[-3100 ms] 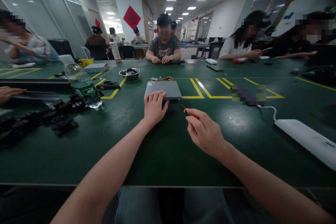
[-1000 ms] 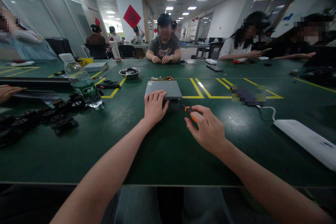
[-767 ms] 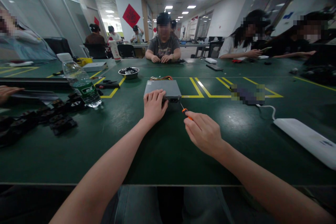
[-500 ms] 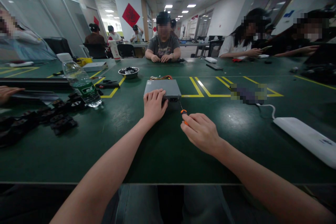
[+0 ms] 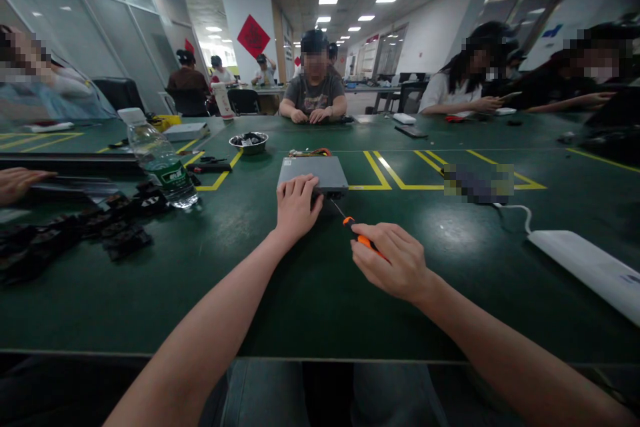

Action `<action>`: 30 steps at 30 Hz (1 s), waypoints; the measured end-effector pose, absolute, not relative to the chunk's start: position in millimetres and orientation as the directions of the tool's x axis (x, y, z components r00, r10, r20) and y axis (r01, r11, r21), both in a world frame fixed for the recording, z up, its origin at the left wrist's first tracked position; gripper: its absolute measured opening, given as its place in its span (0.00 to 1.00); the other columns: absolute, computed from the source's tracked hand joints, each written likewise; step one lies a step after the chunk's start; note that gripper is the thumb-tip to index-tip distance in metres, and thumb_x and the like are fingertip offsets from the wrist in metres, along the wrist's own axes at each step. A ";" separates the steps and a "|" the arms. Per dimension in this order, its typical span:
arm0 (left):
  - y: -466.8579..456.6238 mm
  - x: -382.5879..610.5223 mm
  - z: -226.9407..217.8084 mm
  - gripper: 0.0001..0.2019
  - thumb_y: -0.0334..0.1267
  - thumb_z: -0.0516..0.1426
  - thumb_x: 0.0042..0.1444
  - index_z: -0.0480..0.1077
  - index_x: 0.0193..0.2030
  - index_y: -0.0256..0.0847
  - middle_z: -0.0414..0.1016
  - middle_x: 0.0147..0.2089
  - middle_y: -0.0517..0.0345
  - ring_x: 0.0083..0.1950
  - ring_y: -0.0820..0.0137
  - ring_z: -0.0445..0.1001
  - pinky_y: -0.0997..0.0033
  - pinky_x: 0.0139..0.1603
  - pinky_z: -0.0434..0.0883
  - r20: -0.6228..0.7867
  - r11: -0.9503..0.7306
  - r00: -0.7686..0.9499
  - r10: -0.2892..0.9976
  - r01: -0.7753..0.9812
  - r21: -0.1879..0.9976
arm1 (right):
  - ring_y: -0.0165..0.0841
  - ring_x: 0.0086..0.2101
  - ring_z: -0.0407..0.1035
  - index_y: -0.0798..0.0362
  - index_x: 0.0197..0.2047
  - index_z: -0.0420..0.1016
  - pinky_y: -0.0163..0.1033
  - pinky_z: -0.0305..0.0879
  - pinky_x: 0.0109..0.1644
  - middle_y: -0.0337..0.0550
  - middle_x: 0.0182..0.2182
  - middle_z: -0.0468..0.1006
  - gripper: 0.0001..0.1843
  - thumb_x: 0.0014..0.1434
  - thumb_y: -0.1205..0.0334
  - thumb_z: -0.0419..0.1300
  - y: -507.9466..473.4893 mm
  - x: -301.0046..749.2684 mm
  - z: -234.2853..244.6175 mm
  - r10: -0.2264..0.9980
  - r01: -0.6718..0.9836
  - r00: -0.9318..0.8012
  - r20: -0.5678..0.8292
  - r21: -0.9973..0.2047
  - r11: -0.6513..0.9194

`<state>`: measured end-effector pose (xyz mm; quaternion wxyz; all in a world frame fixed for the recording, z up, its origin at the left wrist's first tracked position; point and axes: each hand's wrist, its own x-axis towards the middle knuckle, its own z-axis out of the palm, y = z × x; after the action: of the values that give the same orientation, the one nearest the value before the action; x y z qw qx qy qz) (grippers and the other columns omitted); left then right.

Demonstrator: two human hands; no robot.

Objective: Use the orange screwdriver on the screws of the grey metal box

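A grey metal computer power supply [image 5: 325, 170] lies flat on the green table, with coloured cables [image 5: 317, 153] bunched at its far edge. My left hand [image 5: 298, 208] grips its near left corner, fingers over the top and thumb down by the front face. In my right hand [image 5: 393, 257] is an orange and black screwdriver [image 5: 361, 235]. Its thin shaft points up and left, and the tip is at the power supply's near face, around the socket. Whether the tip touches a screw is too small to tell.
A water bottle [image 5: 165, 167] and black plastic parts [image 5: 125, 233] stand to the left. Beyond is a metal bowl [image 5: 249, 142] of small items. A white power bank [image 5: 585, 263] with a cable lies right. Someone sits opposite; another person's hand [image 5: 23, 183] shows at the left.
The screwdriver tip has shifted left along the power supply's near face, and the shaft leans more. My right hand has moved slightly right and nearer. My left hand stays on the power supply.
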<state>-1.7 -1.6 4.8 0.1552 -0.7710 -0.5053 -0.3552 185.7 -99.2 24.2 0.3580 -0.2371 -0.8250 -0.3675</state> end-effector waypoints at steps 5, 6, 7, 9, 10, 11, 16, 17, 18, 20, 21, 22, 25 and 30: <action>-1.6 -1.3 5.1 0.15 0.40 0.49 0.58 0.62 0.52 0.44 0.65 0.57 0.53 0.58 0.62 0.60 0.57 0.57 0.53 0.706 -0.443 0.244 0.664 0.890 0.109 | 0.31 0.35 0.68 0.54 0.36 0.66 0.37 0.65 0.40 0.48 0.37 0.74 0.07 0.52 0.71 0.58 -93.6 180.9 20.0 0.183 0.662 -0.631 0.754 0.401 0.633; -1.6 -1.3 5.2 0.15 0.40 0.49 0.58 0.62 0.52 0.44 0.65 0.57 0.54 0.58 0.62 0.60 0.57 0.57 0.53 0.707 -0.444 0.245 0.663 0.890 0.108 | 0.31 0.35 0.68 0.54 0.36 0.66 0.37 0.65 0.40 0.48 0.37 0.74 0.07 0.52 0.71 0.57 -92.6 180.2 20.0 0.187 0.665 -0.631 0.753 0.400 0.631; -1.7 -1.2 5.3 0.15 0.40 0.50 0.58 0.62 0.52 0.44 0.65 0.57 0.54 0.58 0.62 0.60 0.58 0.57 0.53 0.707 -0.443 0.245 0.663 0.890 0.107 | 0.31 0.35 0.68 0.54 0.36 0.66 0.37 0.65 0.40 0.48 0.37 0.74 0.06 0.53 0.71 0.57 -91.6 179.6 20.0 0.190 0.667 -0.630 0.753 0.400 0.628; -2.0 -1.1 5.5 0.15 0.40 0.50 0.58 0.61 0.53 0.44 0.65 0.57 0.54 0.58 0.62 0.60 0.58 0.57 0.53 0.707 -0.442 0.243 0.664 0.890 0.110 | 0.30 0.35 0.67 0.53 0.36 0.66 0.37 0.65 0.40 0.47 0.37 0.74 0.06 0.54 0.70 0.55 -89.8 178.9 20.0 0.192 0.671 -0.629 0.753 0.401 0.624; -2.0 -1.0 5.5 0.15 0.40 0.49 0.58 0.61 0.53 0.44 0.65 0.57 0.53 0.58 0.62 0.60 0.58 0.57 0.53 0.706 -0.444 0.244 0.665 0.889 0.111 | 0.30 0.35 0.67 0.53 0.36 0.66 0.37 0.65 0.41 0.47 0.38 0.74 0.05 0.55 0.70 0.54 -89.0 178.8 19.8 0.195 0.672 -0.629 0.753 0.401 0.623; -2.0 -1.0 5.5 0.15 0.40 0.49 0.58 0.61 0.53 0.44 0.65 0.57 0.53 0.58 0.62 0.60 0.58 0.57 0.53 0.705 -0.446 0.246 0.665 0.888 0.111 | 0.30 0.35 0.67 0.52 0.36 0.66 0.37 0.65 0.41 0.47 0.38 0.74 0.05 0.55 0.70 0.54 -88.2 178.8 19.4 0.200 0.673 -0.630 0.751 0.399 0.622; -1.3 -1.8 4.6 0.16 0.39 0.50 0.58 0.61 0.53 0.44 0.65 0.57 0.54 0.58 0.62 0.60 0.58 0.57 0.53 0.708 -0.449 0.248 0.661 0.887 0.108 | 0.30 0.36 0.67 0.52 0.37 0.66 0.37 0.65 0.41 0.47 0.39 0.73 0.06 0.56 0.70 0.53 -86.3 178.5 17.2 0.221 0.680 -0.637 0.739 0.403 0.613; -1.2 -1.9 4.5 0.16 0.39 0.50 0.57 0.61 0.53 0.43 0.65 0.57 0.54 0.58 0.62 0.59 0.58 0.57 0.53 0.708 -0.447 0.247 0.662 0.888 0.108 | 0.30 0.36 0.67 0.52 0.37 0.66 0.37 0.65 0.41 0.47 0.39 0.73 0.06 0.56 0.70 0.53 -86.4 178.1 17.2 0.222 0.683 -0.634 0.740 0.402 0.610; -1.2 -2.0 4.5 0.16 0.39 0.50 0.57 0.61 0.53 0.43 0.65 0.57 0.55 0.58 0.62 0.59 0.58 0.57 0.53 0.707 -0.446 0.247 0.663 0.888 0.107 | 0.30 0.36 0.67 0.52 0.37 0.66 0.37 0.65 0.41 0.47 0.39 0.73 0.06 0.56 0.70 0.53 -86.7 177.6 17.4 0.224 0.688 -0.630 0.744 0.400 0.606; -1.4 -1.9 4.7 0.16 0.39 0.50 0.57 0.62 0.53 0.43 0.65 0.57 0.55 0.57 0.62 0.60 0.58 0.57 0.52 0.706 -0.444 0.246 0.664 0.889 0.108 | 0.30 0.36 0.67 0.52 0.37 0.66 0.37 0.65 0.40 0.47 0.39 0.73 0.06 0.56 0.70 0.53 -87.1 176.5 18.2 0.233 0.707 -0.610 0.757 0.387 0.592; -1.6 -1.7 4.8 0.16 0.39 0.50 0.57 0.62 0.53 0.43 0.65 0.57 0.55 0.57 0.62 0.60 0.58 0.57 0.52 0.706 -0.443 0.245 0.665 0.890 0.109 | 0.30 0.36 0.67 0.52 0.37 0.66 0.37 0.65 0.40 0.47 0.38 0.72 0.06 0.56 0.70 0.53 -87.2 176.0 18.8 0.237 0.719 -0.597 0.767 0.380 0.582; -1.7 -1.4 5.0 0.16 0.39 0.50 0.57 0.62 0.53 0.43 0.65 0.57 0.55 0.57 0.62 0.60 0.58 0.57 0.52 0.706 -0.444 0.245 0.665 0.889 0.110 | 0.30 0.36 0.67 0.52 0.37 0.66 0.37 0.65 0.40 0.47 0.38 0.72 0.07 0.56 0.70 0.52 -87.1 175.6 19.4 0.242 0.732 -0.584 0.775 0.374 0.569; -1.8 -0.6 5.2 0.16 0.38 0.49 0.57 0.62 0.53 0.43 0.65 0.57 0.54 0.58 0.62 0.60 0.58 0.57 0.53 0.707 -0.448 0.243 0.664 0.887 0.115 | 0.30 0.36 0.67 0.53 0.38 0.66 0.36 0.64 0.40 0.48 0.38 0.72 0.06 0.56 0.71 0.53 -86.3 174.8 21.1 0.247 0.766 -0.547 0.800 0.359 0.533; -2.0 -0.6 5.3 0.16 0.38 0.50 0.57 0.62 0.53 0.43 0.65 0.57 0.54 0.58 0.62 0.59 0.58 0.58 0.52 0.706 -0.450 0.239 0.666 0.884 0.125 | 0.29 0.33 0.66 0.53 0.38 0.65 0.35 0.62 0.37 0.47 0.37 0.73 0.04 0.57 0.65 0.55 -86.6 172.3 22.3 0.238 0.749 -0.576 0.782 0.387 0.538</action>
<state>-0.6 -2.0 5.3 0.1520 -0.7724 -0.5018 -0.3584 172.3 -86.6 22.3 0.3442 -0.3061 -0.8064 -0.3708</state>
